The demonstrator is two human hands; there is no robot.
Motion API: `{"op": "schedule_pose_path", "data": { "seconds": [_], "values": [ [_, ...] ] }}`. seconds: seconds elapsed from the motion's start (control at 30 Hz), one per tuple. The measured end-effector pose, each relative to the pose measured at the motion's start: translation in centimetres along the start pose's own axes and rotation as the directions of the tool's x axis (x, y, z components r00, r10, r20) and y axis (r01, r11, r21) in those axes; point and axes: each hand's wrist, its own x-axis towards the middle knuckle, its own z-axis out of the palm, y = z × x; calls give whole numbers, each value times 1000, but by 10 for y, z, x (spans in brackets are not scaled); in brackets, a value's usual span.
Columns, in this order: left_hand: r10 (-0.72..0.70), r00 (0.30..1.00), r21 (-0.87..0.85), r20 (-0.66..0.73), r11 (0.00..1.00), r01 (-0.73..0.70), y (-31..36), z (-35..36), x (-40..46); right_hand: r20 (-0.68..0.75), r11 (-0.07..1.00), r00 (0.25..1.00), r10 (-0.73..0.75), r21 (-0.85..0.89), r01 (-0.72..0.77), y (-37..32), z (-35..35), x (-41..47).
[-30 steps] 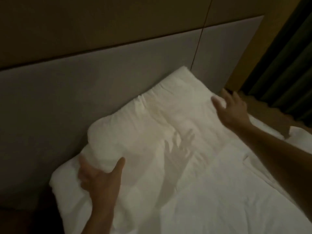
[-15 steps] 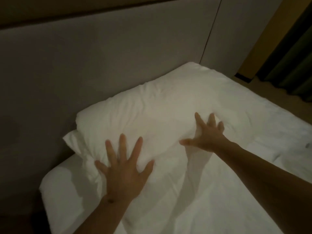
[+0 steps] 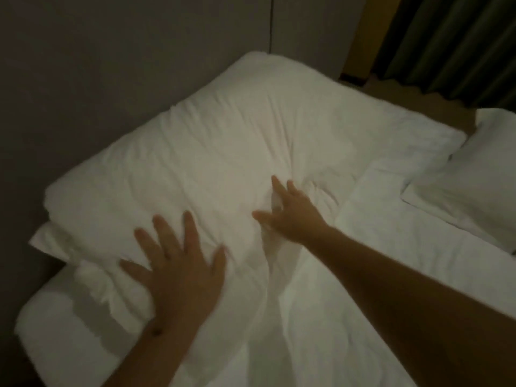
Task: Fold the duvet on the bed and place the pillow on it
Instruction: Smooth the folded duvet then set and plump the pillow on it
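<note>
Dim, blurry frame. The pillow [image 3: 223, 152] lies mid-frame on the folded duvet [image 3: 335, 317] against the headboard [image 3: 111, 65]. Left hand [image 3: 181, 269] presses it, fingers spread. Right hand [image 3: 293, 216] presses too, fingers spread, tips partly sunk. Second pillow [image 3: 480, 177] cut off right.

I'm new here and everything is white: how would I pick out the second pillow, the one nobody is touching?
Start at the dark curtain in the far right corner. Just below it, at the right edge of the bed, lies the spare pillow. Unlike the big pillow by the headboard, no hand rests on it and it is partly cut off by the view.
</note>
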Motion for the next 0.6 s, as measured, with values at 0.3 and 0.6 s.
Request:
{"op": "schedule_pose_path", "data": {
  "seconds": [0.3,0.6],
  "values": [
    [413,783,-308,465,905,-294,238,-12,-160,117,957,961,249,-181,-226,206,-119,-224],
    [680,588,-394,438,733,-555,435,0,-231,-142,825,817,558,-6,-565,396,-258,-375]
  ]
}}
